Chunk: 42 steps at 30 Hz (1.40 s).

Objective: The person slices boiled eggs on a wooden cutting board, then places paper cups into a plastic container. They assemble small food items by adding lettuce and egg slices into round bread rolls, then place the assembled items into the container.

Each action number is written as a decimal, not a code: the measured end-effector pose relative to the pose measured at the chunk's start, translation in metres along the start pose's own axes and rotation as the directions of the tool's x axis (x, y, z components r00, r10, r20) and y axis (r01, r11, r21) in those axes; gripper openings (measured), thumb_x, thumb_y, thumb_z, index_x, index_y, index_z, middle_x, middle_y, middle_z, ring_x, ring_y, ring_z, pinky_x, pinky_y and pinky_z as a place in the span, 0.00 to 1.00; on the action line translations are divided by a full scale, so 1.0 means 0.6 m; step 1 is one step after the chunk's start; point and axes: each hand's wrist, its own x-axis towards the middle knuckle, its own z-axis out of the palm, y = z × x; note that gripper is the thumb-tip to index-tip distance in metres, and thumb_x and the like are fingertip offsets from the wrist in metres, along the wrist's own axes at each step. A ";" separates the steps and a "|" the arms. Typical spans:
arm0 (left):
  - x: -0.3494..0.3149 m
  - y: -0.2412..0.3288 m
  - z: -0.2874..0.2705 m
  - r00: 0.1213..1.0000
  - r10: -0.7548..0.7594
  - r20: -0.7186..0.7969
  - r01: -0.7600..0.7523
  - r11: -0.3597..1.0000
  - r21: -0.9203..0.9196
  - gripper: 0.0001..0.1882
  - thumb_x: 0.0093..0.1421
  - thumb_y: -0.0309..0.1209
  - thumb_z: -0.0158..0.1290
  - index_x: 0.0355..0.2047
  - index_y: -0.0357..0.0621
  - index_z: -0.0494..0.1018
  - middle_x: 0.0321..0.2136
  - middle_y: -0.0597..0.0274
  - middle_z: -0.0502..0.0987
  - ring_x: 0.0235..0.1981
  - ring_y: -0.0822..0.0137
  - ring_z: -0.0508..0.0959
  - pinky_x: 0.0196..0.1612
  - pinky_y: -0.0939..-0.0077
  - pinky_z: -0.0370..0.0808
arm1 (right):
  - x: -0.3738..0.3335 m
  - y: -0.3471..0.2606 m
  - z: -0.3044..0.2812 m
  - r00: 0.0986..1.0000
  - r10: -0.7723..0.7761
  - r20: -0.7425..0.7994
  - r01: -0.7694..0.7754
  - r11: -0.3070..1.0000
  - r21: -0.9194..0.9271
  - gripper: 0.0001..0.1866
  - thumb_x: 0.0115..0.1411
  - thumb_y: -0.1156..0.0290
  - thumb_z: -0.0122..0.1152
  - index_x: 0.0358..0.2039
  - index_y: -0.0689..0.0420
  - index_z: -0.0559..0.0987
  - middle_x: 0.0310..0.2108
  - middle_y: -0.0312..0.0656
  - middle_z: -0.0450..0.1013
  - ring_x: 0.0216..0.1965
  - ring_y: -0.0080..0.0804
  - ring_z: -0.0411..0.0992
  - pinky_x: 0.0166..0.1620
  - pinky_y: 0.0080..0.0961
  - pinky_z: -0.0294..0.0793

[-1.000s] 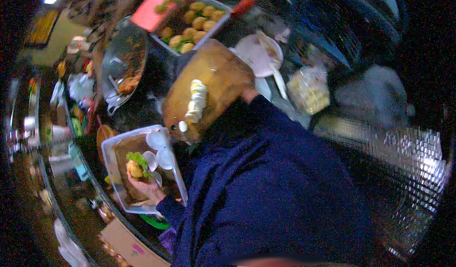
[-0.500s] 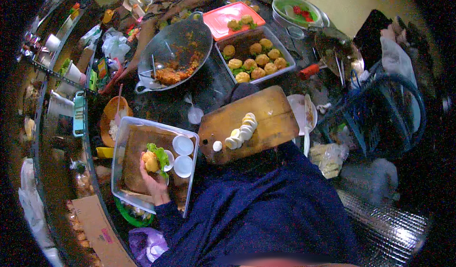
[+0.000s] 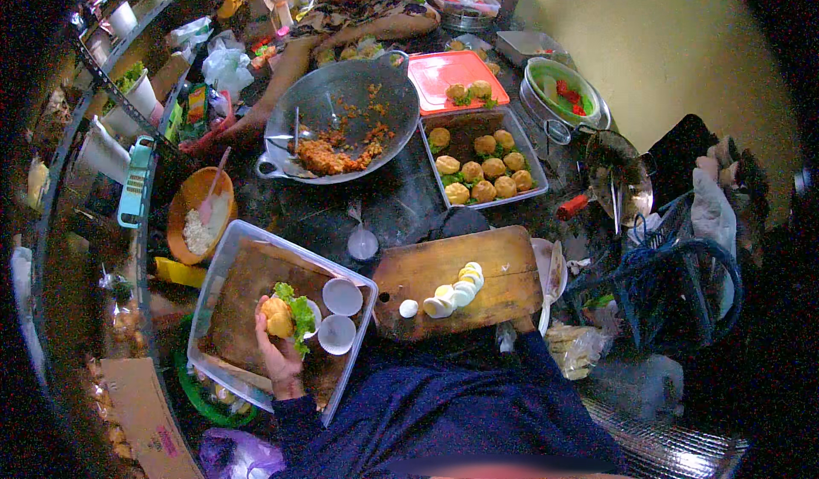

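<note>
My left hand is closed around a small golden bun. Frilly green lettuce sticks out of the bun's right side. The hand is over a clear plastic box, beside white round cups in it. My right sleeve reaches the lower right edge of a wooden cutting board. Only a dim bit of my right hand shows there, its fingers hidden; whitish plastic lies beside it. An overlapping row of boiled egg slices rests on the board, with one white egg piece apart.
Filled buns stand in another clear box beyond the board. A wok with orange-red filling is at its left. An orange bowl holds white food and a pink spoon. Another person's leg stretches behind the wok. A blue basket stands right.
The view has shifted, showing more of the far side and the other person. My right forearm now shows by the board's right end. My left hand still holds the bun.
</note>
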 end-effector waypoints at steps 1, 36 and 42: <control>0.001 -0.002 -0.003 0.999 0.001 0.032 0.000 1.000 -0.016 0.23 0.65 0.42 0.41 0.57 0.48 0.63 0.53 0.60 0.68 0.54 0.62 0.69 0.58 0.65 0.67 | -0.005 0.001 -0.004 1.000 0.020 -0.002 -0.020 1.000 0.019 0.28 0.59 0.47 0.52 0.53 0.52 0.68 0.44 0.40 0.73 0.41 0.38 0.73 0.42 0.33 0.74; 0.022 0.011 -0.016 0.983 -0.050 -0.176 0.052 0.999 0.011 0.26 0.62 0.45 0.42 0.59 0.50 0.58 0.55 0.59 0.65 0.56 0.58 0.66 0.59 0.59 0.65 | 0.378 -0.629 0.323 0.821 0.150 0.550 0.104 0.909 -0.403 0.19 0.59 0.47 0.54 0.34 0.51 0.76 0.18 0.30 0.70 0.13 0.17 0.62 0.15 0.14 0.57; 0.034 0.009 0.000 0.965 -0.096 -0.246 0.111 0.993 0.049 0.29 0.62 0.46 0.40 0.61 0.50 0.56 0.58 0.59 0.63 0.58 0.57 0.63 0.61 0.58 0.61 | 0.429 -0.606 0.321 0.816 0.244 0.523 0.130 0.806 -0.578 0.22 0.57 0.42 0.54 0.34 0.49 0.76 0.21 0.30 0.73 0.18 0.16 0.69 0.18 0.13 0.63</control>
